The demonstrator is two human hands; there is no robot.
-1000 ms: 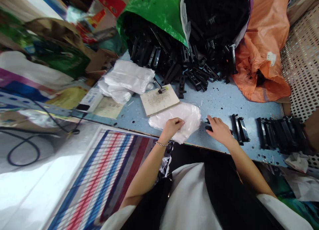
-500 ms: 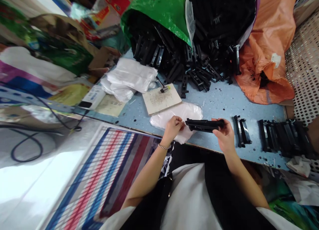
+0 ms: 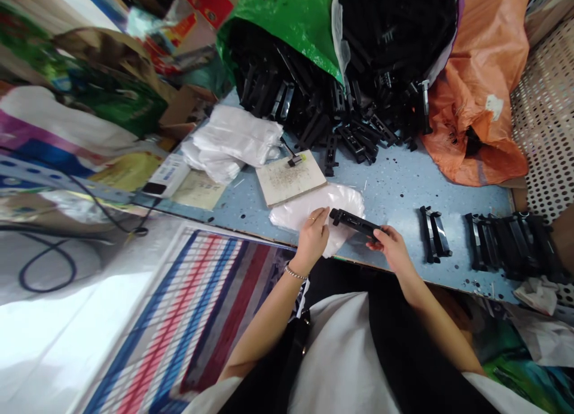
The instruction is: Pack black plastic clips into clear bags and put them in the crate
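Note:
My right hand (image 3: 389,245) is closed around one end of a long black plastic part (image 3: 356,221), tilted with its far end up to the left. My left hand (image 3: 313,235) has its fingers drawn together just beside that far end; whether anything is pinched in them is hidden. Under both the part and my left fingers lies a stack of thin clear plastic bags (image 3: 345,200) at the table's front edge. To the right, a pair of black parts with shiny faces (image 3: 434,235) lies side by side, with a row of similar parts (image 3: 513,247) beyond it.
Green (image 3: 287,25) and white-edged sacks spill many black parts (image 3: 354,142) onto the blue table (image 3: 390,187). A wooden board (image 3: 291,181) carries a small tool. White bags (image 3: 242,136) lie left; an orange sack (image 3: 475,115) and perforated basket (image 3: 545,121) stand right.
The black part has turned from nearly level to slanting, its right end lower, and shows a different face. My right hand has moved down and left; my left fingers have shifted their grip slightly.

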